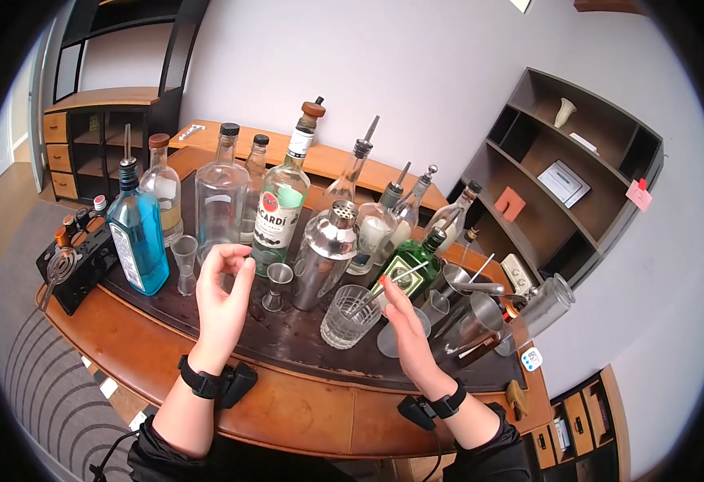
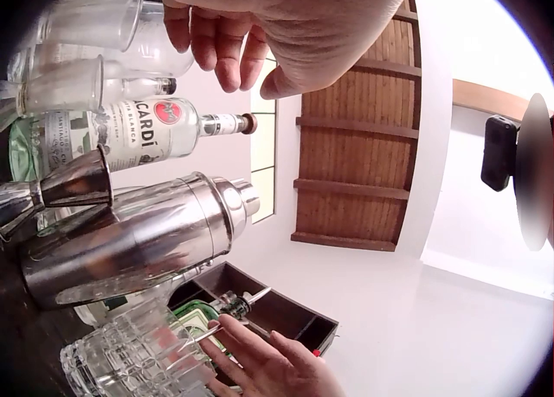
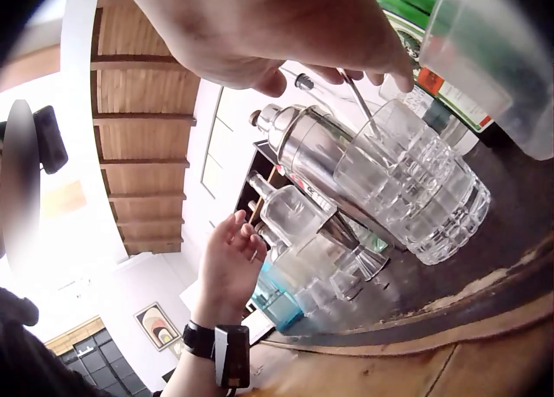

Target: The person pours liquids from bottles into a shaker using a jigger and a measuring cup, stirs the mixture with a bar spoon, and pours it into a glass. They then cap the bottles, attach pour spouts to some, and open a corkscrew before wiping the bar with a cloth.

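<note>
My left hand [image 1: 225,301] is raised above the bar mat, fingers loosely bent and holding nothing. Behind it stand a small metal jigger [image 1: 276,287] and a Bacardi bottle [image 1: 276,215]. The steel cocktail shaker [image 1: 320,261] is upright with its strainer top showing. To its right is a cut-glass tumbler [image 1: 347,331], with a thin metal rod [image 3: 355,92] leaning in it. My right hand [image 1: 411,341] is beside the tumbler, its fingers extended and fingertips right at the rod. A green bottle [image 1: 400,273] stands just behind that hand.
A blue bottle [image 1: 137,241] and several clear bottles line the back. At the left, a Hawthorne strainer [image 1: 61,263] sits by a black caddy [image 1: 83,277]. A metal tin [image 1: 474,317] and a glass jar [image 1: 546,304] crowd the right side. The leather edge [image 1: 312,410] runs along the front.
</note>
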Demonstrator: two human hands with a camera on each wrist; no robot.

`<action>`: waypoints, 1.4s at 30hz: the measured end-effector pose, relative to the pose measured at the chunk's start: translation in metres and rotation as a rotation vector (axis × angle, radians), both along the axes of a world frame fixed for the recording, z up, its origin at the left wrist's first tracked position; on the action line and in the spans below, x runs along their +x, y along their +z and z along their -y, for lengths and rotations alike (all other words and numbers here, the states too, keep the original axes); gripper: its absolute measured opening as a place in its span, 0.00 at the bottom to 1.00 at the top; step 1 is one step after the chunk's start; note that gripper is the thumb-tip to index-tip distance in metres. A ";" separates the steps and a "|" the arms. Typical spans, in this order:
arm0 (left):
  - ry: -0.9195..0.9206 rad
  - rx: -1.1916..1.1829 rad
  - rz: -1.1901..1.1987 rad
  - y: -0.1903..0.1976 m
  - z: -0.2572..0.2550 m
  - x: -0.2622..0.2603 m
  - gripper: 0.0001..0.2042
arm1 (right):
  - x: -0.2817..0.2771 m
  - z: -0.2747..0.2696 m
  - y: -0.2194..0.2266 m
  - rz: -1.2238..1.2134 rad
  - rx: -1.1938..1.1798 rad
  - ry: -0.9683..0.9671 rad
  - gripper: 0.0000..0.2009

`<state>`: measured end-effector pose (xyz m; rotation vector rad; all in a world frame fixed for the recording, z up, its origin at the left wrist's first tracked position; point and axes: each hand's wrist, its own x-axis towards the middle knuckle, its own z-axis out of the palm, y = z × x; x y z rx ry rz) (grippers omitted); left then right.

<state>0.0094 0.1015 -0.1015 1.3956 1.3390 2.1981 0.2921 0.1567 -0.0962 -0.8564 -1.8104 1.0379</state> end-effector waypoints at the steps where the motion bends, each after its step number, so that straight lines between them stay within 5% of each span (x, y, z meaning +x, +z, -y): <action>1: -0.002 0.003 0.002 -0.001 0.000 0.000 0.06 | 0.001 -0.002 -0.001 0.000 -0.001 0.001 0.24; 19: 0.011 -0.020 -0.018 0.001 0.001 0.000 0.06 | 0.005 0.007 0.002 -0.125 -0.175 0.017 0.26; 25: 0.008 -0.025 -0.019 0.000 0.000 0.001 0.06 | 0.006 0.022 0.044 0.027 0.191 -0.023 0.22; 35: -0.017 -0.050 -0.005 -0.003 -0.001 0.001 0.05 | 0.086 0.014 0.144 -0.358 0.372 -0.219 0.24; 42: -0.008 -0.045 -0.004 -0.006 -0.004 0.002 0.05 | 0.184 -0.047 0.174 -0.202 0.418 -0.382 0.27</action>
